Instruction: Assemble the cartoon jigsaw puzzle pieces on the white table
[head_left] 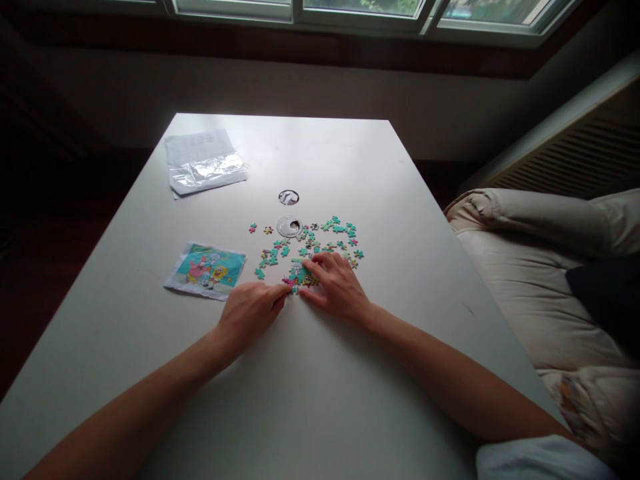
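A partly joined jigsaw puzzle (297,269) with cartoon figures lies flat on the white table between my hands. My left hand (253,308) is at its lower left, thumb and forefinger pinched at a small pink jigsaw piece (289,281) on the edge; the fingertips partly hide it. From the other side, my right hand (336,281) rests over the puzzle with thumb and fingers apart, covering its right part. Loose jigsaw pieces (275,253), mostly turquoise and green, are scattered just beyond both hands.
Left of the puzzle lies a cartoon picture sheet (213,270). A clear plastic bag with paper (205,163) is at the table's far left. Two round items, a grey disc (284,228) and a smaller one (289,197), lie behind the pieces. A cushioned seat (515,267) stands right of the table.
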`<state>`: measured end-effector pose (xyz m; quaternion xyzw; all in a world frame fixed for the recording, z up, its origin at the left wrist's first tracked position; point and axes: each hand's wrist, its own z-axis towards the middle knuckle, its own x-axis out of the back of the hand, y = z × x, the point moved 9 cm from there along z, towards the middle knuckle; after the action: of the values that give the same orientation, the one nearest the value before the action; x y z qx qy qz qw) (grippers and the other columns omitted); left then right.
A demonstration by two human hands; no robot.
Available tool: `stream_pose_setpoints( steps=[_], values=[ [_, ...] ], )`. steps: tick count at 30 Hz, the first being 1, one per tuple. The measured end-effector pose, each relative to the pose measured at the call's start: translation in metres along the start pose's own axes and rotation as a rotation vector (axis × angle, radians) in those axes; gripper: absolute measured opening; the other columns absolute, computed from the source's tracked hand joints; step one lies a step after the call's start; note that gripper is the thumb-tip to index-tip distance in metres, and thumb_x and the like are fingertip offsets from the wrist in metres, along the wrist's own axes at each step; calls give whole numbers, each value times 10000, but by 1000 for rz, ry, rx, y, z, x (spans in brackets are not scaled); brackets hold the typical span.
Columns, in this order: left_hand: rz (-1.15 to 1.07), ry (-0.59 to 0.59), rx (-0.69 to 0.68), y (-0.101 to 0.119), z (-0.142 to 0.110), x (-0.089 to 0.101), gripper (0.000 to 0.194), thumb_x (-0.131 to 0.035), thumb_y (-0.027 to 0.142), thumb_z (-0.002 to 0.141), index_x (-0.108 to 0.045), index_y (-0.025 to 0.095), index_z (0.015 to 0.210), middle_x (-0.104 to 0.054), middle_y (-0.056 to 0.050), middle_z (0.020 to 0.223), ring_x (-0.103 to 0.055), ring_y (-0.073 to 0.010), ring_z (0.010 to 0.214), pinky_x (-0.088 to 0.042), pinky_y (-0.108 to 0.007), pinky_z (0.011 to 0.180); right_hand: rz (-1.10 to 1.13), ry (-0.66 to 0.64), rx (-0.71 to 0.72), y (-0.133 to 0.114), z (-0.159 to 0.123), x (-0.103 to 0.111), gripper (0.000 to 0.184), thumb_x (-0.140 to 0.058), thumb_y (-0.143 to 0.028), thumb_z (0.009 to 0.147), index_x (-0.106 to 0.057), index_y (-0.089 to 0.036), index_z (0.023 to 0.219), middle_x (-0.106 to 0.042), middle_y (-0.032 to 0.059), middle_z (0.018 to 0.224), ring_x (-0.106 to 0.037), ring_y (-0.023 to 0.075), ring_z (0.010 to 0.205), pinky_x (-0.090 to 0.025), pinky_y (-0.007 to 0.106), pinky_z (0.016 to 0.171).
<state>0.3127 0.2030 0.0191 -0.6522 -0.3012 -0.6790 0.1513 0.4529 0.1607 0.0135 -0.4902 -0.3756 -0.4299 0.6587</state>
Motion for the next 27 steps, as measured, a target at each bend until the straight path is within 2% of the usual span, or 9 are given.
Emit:
stream_pose_setpoints(
  steps=[5, 9, 14, 17, 27],
  values=[
    [0, 60, -48, 4, -3, -1, 281, -475, 321, 1025, -704, 323, 1187, -750, -33, 866, -679, -204, 781, -425, -298, 710, 11, 21, 14, 2, -1, 3, 518, -657, -472, 909, -573, -222, 1355, -580, 132, 1266, -498, 315, 1175, -407, 492, 1037],
    [48, 110, -57, 6, -4, 0, 301, -450, 341, 1037, -690, 318, 1216, -745, -29, 827, -663, -198, 748, -408, -298, 689, 12, 91, 12, 12, -1, 13, 471, -640, -444, 924, -600, -208, 1329, -597, 122, 1235, -508, 306, 1180, -393, 480, 1049],
    [112, 73, -99, 10, -3, -1, 324, -438, 302, 1038, -646, 286, 1286, -756, -31, 831, -656, -215, 748, -408, -312, 685, 27, 137, -14, 21, -1, 18, 351, -622, -377, 939, -650, -222, 1252, -614, 104, 1180, -537, 287, 1133, -411, 459, 1003],
    [137, 78, -71, 6, -1, 1, 317, -453, 296, 1029, -643, 276, 1282, -749, -35, 812, -651, -218, 737, -408, -313, 682, 61, 143, -12, 21, 0, 17, 300, -633, -356, 934, -670, -228, 1203, -625, 94, 1151, -550, 279, 1104, -422, 452, 987],
    [159, 14, -16, 3, 1, 5, 293, -426, 308, 1032, -653, 293, 1217, -736, -37, 787, -673, -223, 718, -392, -298, 630, 144, 160, -21, 16, -1, 16, 250, -635, -324, 936, -690, -236, 1163, -634, 88, 1125, -561, 270, 1105, -438, 455, 997]
  ],
)
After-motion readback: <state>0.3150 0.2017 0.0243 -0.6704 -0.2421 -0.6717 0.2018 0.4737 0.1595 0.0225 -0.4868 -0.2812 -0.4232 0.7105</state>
